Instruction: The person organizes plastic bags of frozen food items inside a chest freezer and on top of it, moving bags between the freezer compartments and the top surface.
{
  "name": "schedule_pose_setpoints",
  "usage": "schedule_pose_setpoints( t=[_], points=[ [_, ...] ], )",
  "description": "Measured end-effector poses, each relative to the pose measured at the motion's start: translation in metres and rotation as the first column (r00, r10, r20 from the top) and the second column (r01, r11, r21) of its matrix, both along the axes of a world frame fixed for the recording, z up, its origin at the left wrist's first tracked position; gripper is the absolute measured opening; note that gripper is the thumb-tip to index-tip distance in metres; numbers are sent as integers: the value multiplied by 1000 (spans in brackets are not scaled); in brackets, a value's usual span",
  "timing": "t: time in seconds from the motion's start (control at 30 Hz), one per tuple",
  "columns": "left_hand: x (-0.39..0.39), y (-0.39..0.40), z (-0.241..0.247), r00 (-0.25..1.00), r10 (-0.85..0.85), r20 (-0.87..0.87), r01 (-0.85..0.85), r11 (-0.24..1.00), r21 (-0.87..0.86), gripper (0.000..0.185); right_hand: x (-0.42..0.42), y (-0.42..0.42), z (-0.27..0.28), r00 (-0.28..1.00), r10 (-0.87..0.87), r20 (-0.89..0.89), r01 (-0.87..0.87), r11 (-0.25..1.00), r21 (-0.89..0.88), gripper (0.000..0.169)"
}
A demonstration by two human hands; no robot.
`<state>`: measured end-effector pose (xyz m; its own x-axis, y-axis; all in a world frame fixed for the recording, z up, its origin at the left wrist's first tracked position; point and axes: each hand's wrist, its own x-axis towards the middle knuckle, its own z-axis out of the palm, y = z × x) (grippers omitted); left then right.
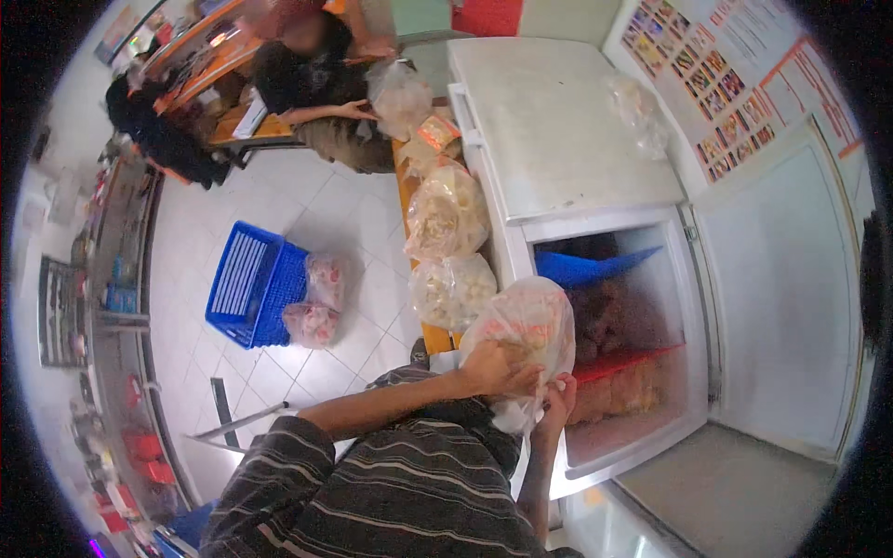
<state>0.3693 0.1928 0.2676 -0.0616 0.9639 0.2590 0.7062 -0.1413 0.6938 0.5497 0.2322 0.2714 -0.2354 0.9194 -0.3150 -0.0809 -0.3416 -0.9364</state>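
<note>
A filled translucent plastic bag (534,314) with reddish printing is in front of me, beside the open chest freezer (631,446). My left hand (499,370) lies against the lower part of the bag, its fingers bent; whether it grips the plastic is unclear. My right hand (560,401) pinches the gathered plastic at the bag's neck. Just beyond, a clear bag of pale round pieces (453,289) rests on an orange wooden bench (439,340), and another large clear bag of pale food (446,213) sits behind it.
The freezer's right lid (774,300) stands raised; inside are a blue sheet (593,266) and a red divider (628,364). Blue plastic baskets (254,286) and bags with reddish contents (312,324) are on the tiled floor. A seated person (314,77) touches another bag (399,97).
</note>
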Motion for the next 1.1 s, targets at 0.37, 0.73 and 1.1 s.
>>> schedule_pose_setpoints(
  t=[0.37,0.73,1.1],
  points=[
    [19,40,12,992,5,126,1,999,-49,12,-15,29,18,951,-309,-6,309,951,5,24],
    [46,99,29,989,-61,-135,62,998,7,12,-4,68,11,797,-464,386,299,859,414,10],
    [42,92,19,960,-79,-268,35,985,-168,12,2,65,5,828,-375,418,226,904,362,11]
  ],
)
